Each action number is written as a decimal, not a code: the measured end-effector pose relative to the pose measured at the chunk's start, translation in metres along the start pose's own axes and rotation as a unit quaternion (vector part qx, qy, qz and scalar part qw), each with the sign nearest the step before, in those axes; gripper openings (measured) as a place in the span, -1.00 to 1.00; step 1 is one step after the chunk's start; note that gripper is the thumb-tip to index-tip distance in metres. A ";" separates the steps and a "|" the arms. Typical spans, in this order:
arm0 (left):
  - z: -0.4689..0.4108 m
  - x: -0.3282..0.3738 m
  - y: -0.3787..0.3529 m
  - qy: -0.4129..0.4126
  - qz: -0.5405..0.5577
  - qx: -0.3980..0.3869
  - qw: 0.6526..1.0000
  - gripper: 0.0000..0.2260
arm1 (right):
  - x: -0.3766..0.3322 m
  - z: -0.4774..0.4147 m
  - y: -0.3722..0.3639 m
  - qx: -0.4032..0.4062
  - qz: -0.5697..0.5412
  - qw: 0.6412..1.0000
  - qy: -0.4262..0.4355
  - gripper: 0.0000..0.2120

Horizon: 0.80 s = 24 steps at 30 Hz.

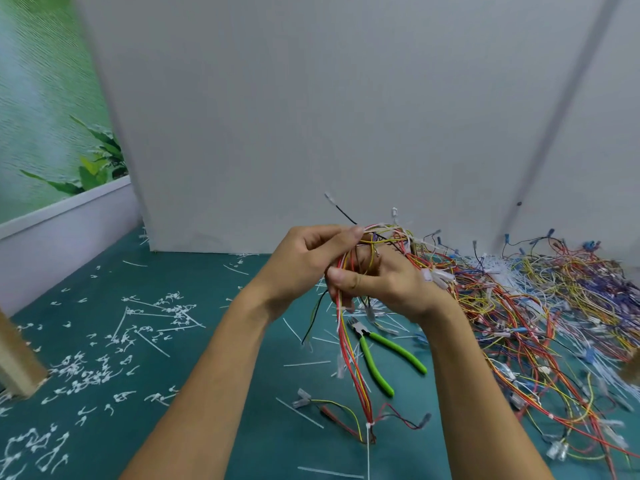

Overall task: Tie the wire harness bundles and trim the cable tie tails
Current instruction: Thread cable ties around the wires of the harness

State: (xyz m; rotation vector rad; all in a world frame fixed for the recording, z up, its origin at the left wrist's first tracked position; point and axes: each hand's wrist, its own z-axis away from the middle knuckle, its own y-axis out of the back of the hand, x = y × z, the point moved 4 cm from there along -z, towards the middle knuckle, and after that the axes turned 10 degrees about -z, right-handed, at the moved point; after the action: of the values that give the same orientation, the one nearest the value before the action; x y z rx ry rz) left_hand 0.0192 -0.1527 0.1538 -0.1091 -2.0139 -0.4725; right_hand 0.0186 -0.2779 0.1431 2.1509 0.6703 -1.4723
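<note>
Near edge: both forearms come in from the bottom. Between them the lower end of the wire bundle (349, 344) hangs to just above the green worktop (242, 393). A white cable tie (370, 425) cinches the red, yellow and orange strands there. Its untrimmed tail drops straight to the bottom edge of view.

Just left of that knot lies a short loose harness (332, 407) with a clear plug. Single straight ties lie scattered around it.

Next out: green-handled cutters (381, 355) flat on the worktop, handles splayed, tips pointing away under the right wrist. They lie beside the hanging strands; contact cannot be told.

Mid-field: left hand (304, 268) raised above the worktop, fingers (353, 233) curled and pinching the top of the bundle. Right hand (388, 282) is close against it, thumb and fingers wrapped round the same strands slightly lower. A black lead sticks up past the knuckles.

Left of the arms: open worktop, littered with snipped tie tails (104, 368). A wooden post (17, 358) stands at the left margin.

Right side: a dense wire pile (554, 299) fills the worktop to the right edge.

Far: a white panel (311, 116) stands upright, closing off the back of the worktop.
</note>
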 end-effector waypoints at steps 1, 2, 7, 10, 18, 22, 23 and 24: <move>0.000 0.001 0.000 -0.005 0.001 0.001 1.000 -0.74 | 0.001 0.001 0.002 0.000 0.004 1.000 -0.009 -0.84; 0.001 0.001 0.001 -0.014 -0.003 0.010 1.000 -0.77 | 0.002 0.002 0.004 0.000 0.012 1.000 -0.017 -0.85; -0.001 -0.002 0.008 -0.033 -0.034 0.017 0.999 -0.84 | 0.008 0.005 0.019 0.065 0.026 0.995 -0.068 -0.57; -0.001 -0.004 0.013 -0.031 -0.040 0.042 0.998 -0.76 | 0.006 0.006 0.029 0.131 0.007 0.990 -0.053 -0.50; -0.001 -0.005 0.025 -0.057 -0.082 0.075 0.992 -0.78 | 0.002 0.002 0.038 0.248 -0.124 0.961 0.021 -0.76; -0.002 -0.009 0.027 -0.032 -0.072 0.086 0.993 -0.79 | 0.001 0.001 0.036 0.211 -0.144 0.966 0.034 -0.80; -0.003 -0.010 0.025 -0.030 -0.067 0.083 0.994 -0.77 | 0.002 0.001 0.035 0.203 -0.131 0.970 0.023 -0.77; -0.004 -0.010 0.023 -0.032 -0.063 0.077 0.995 -0.76 | 0.004 0.001 0.033 0.200 -0.114 0.973 0.014 -0.72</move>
State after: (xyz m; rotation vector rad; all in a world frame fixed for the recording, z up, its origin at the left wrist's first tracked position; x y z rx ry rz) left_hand 0.0332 -0.1322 0.1532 0.0987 -2.1212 -0.3951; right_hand 0.0398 -0.3041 0.1416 2.4625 0.6968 -1.8321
